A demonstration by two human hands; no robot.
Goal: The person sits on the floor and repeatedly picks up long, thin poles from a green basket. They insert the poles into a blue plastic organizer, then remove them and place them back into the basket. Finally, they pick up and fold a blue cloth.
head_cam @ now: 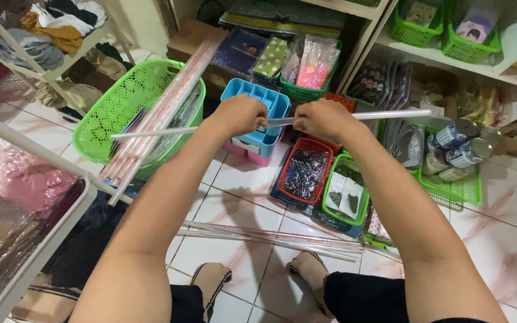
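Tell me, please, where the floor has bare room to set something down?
Bare tile lies between the green basket, the red tray and the rods on the floor; more at far right. Along the shelves it is crowded.

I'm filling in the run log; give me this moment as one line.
left hand: shut on thin white rod | right hand: shut on thin white rod | rod: level, over blue divided tray | green basket: holds more rods
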